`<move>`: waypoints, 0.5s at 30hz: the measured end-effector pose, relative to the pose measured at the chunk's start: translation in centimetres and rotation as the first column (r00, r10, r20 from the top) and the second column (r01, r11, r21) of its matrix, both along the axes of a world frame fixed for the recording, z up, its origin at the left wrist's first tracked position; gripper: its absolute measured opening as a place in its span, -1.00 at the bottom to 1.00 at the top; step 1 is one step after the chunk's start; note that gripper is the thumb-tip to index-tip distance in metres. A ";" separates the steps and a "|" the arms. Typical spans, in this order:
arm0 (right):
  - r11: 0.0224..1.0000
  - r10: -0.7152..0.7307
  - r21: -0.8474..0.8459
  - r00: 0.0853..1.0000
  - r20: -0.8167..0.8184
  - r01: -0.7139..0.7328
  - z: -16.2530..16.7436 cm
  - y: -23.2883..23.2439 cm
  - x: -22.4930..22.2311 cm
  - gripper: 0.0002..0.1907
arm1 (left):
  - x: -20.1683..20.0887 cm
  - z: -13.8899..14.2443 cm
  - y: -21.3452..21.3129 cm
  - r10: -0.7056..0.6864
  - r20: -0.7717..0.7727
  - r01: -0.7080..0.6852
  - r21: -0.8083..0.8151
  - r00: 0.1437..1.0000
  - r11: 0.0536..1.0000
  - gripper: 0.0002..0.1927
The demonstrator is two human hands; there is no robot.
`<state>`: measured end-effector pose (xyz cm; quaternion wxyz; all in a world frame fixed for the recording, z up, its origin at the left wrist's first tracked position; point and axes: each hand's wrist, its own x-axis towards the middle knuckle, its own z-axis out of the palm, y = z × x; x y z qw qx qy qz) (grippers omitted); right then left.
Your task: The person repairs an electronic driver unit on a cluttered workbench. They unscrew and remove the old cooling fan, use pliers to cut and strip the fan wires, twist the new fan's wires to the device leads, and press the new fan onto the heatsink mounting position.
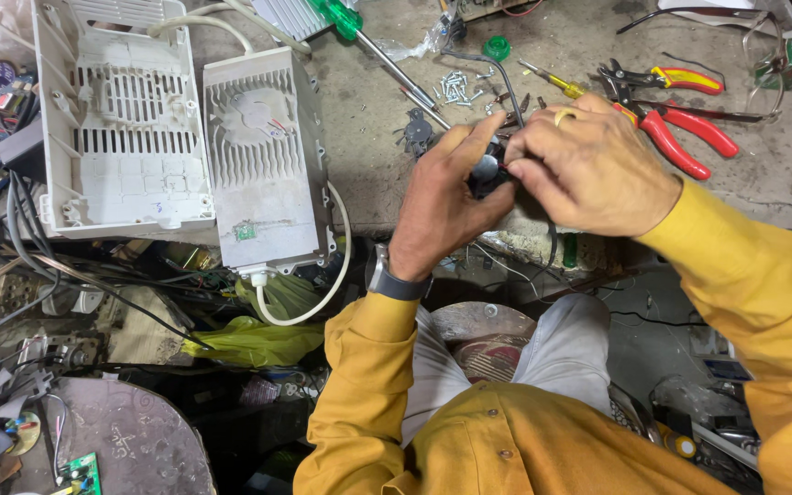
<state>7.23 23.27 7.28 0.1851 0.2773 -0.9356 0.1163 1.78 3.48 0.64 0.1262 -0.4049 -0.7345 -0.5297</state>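
The person in the mustard-yellow shirt sits at a worn grey counter (pixel 368 110) and has both hands drawn together over its near edge. The left hand (pixel 442 197), with a dark band at the wrist, curls up from below and closes around a small dark part (pixel 486 170), thumb and fingers cupping it so it sits steady close to the eyes. The right hand (pixel 588 170), a ring on one finger, comes over from the other side, its fingertips pinched narrow on the same dark part, as if to work a fine detail on it. A thin black cable (pixel 504 78) arcs from the cluster of fingers back across the counter.

The tools lie within easy reach just beyond the hands: red-handled pliers (pixel 680 137), a second red-and-yellow-handled pair (pixel 676 78), a small yellow-handled screwdriver (pixel 556 82), a long green-handled screwdriver (pixel 359 27) and a scatter of loose silver screws (pixel 456 87). Well to the left, two open off-white plastic housings with vent grilles (pixel 185 137) lie face up, side by side, a white cord (pixel 323 293) looping off the nearer one over the counter edge.

The dark part is almost wholly covered by fingers, so I cannot tell its shape or what the right fingertips are pressing. The pliers' jaws run behind the right hand, and the clutter below the counter is too dim to sort out.
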 end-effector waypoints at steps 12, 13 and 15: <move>0.958 -0.117 -0.271 0.991 -0.071 0.094 -1.0 -3.4 4.1 -0.62 | 0.2 0.1 -0.5 -0.014 0.092 -0.013 0.291 0.996 0.957 -0.25; 0.948 -0.144 -0.301 0.984 -0.107 0.106 -1.6 -3.6 4.1 -0.63 | -0.1 0.0 -0.8 -0.070 0.123 0.031 0.293 0.990 0.956 -0.26; 0.923 -0.202 -0.364 0.964 -0.174 0.128 -2.7 -3.9 3.9 -0.65 | -0.5 -0.2 -1.2 -0.182 0.186 0.121 0.296 0.966 0.947 -0.27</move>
